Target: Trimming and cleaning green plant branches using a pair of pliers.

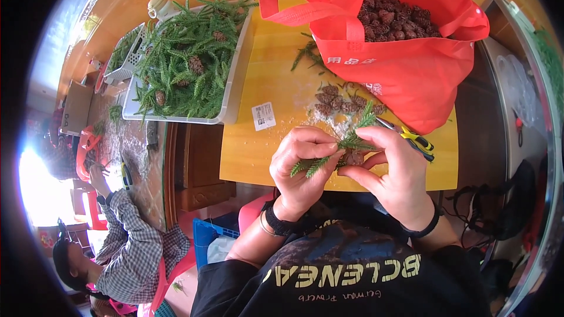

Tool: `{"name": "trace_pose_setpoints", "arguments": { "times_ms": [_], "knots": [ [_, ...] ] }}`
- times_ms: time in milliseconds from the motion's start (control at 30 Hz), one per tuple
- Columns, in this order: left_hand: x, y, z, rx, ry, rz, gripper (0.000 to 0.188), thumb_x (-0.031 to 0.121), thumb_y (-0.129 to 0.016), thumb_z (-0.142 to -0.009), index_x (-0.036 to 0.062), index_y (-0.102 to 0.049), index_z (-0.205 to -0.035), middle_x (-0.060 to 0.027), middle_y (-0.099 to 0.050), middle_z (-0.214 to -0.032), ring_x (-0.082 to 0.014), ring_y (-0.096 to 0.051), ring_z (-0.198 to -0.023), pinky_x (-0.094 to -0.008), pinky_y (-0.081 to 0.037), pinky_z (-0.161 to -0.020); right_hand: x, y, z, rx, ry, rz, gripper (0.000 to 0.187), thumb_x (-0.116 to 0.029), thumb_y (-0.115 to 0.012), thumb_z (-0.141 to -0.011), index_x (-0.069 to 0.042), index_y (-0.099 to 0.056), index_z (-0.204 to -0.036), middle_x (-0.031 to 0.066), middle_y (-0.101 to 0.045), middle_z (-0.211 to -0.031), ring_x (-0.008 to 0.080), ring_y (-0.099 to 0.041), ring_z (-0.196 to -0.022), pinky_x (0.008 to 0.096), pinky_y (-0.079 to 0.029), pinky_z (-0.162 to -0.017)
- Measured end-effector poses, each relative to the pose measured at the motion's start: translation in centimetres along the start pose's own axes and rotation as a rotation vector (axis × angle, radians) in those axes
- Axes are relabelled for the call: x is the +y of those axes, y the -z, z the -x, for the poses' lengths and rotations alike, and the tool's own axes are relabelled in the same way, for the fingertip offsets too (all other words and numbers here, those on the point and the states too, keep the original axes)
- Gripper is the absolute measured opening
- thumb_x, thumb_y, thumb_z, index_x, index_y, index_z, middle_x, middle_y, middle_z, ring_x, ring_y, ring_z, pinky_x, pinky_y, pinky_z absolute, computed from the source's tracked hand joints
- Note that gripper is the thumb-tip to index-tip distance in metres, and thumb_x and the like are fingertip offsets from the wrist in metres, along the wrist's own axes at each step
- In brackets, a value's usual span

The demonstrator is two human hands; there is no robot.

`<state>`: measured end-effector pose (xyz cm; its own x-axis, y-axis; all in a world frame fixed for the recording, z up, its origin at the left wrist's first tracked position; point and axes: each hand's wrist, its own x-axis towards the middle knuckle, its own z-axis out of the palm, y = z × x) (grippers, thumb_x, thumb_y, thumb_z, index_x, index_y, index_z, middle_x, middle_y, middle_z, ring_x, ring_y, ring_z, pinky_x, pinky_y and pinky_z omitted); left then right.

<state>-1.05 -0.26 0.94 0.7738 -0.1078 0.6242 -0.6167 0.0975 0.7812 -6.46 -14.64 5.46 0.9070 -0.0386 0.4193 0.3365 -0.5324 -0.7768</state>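
Above the near edge of the yellow table, my left hand (pixel 302 167) pinches a green artificial pine sprig (pixel 352 137). My right hand (pixel 395 173) closes on the same sprig and on a brown pine cone (pixel 352 158) at its base. Fingers partly hide where cone and stem meet. Just beyond my hands lies a small group of loose pine cones (pixel 336 102) among pale crumbs. Yellow-and-black pliers (pixel 416 140) rest beside my right hand, partly covered by it.
A red bag (pixel 393 76) full of pine cones stands at the back right. At the left, a white tray (pixel 230 97) holds pine sprigs with cones. A white label (pixel 264 116) lies near it. Another person in a checked shirt (pixel 132 258) works at a side table.
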Motion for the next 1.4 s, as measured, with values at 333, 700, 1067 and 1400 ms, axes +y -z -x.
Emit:
{"name": "trace_pose_setpoints", "arguments": {
  "times_ms": [333, 700, 1067, 1400],
  "knots": [
    [0.1, -0.1, -0.1, 0.02, 0.028, 0.037, 0.022, -0.009, -0.072, -0.067, 0.0037, -0.058, -0.078, -0.0102, -0.062, -0.083, -0.0195, -0.06, -0.075, -0.0282, -0.048, -0.066, 0.1, 0.5, -0.5, -0.043, 0.053, 0.006, 0.055, 0.01, -0.074, -0.06, -0.003, -0.056, -0.11, 0.0111, -0.046, -0.107, 0.0183, -0.058, -0.088, 0.0238, -0.057, -0.061],
    [0.3, -0.2, -0.1, 0.037, 0.123, 0.092, 0.021, -0.01, -0.069, -0.068, 0.0028, -0.057, -0.08, -0.0104, -0.061, -0.084, -0.0182, -0.059, -0.077, -0.0269, -0.047, -0.067, 0.3, 0.0, -0.6, -0.007, 0.08, 0.033, 0.057, 0.016, -0.068, -0.061, -0.006, -0.06, -0.113, 0.0087, -0.044, -0.103, 0.0157, -0.058, -0.081, 0.0237, -0.056, -0.064],
    [0.3, -0.7, 0.2, 0.065, 0.173, 0.092, 0.02, -0.011, -0.066, -0.072, 0.0015, -0.055, -0.082, -0.0105, -0.059, -0.086, -0.0156, -0.057, -0.077, -0.0255, -0.047, -0.068, 0.0, -0.4, -0.7, -0.019, 0.041, 0.04, 0.057, 0.015, -0.068, -0.063, -0.006, -0.057, -0.115, 0.0086, -0.052, -0.085, 0.017, -0.059, -0.071, 0.025, -0.053, -0.059],
    [0.5, -0.4, -0.3, 0.007, 0.204, 0.142, 0.017, -0.01, -0.065, -0.074, 0.0005, -0.056, -0.083, -0.0099, -0.059, -0.089, -0.015, -0.057, -0.079, -0.0255, -0.047, -0.07, 0.2, -0.3, -0.6, 0.021, 0.097, 0.099, 0.054, 0.009, -0.072, -0.063, -0.005, -0.057, -0.113, 0.0095, -0.056, -0.087, 0.0179, -0.061, -0.069, 0.0268, -0.052, -0.06]
  ]
}}
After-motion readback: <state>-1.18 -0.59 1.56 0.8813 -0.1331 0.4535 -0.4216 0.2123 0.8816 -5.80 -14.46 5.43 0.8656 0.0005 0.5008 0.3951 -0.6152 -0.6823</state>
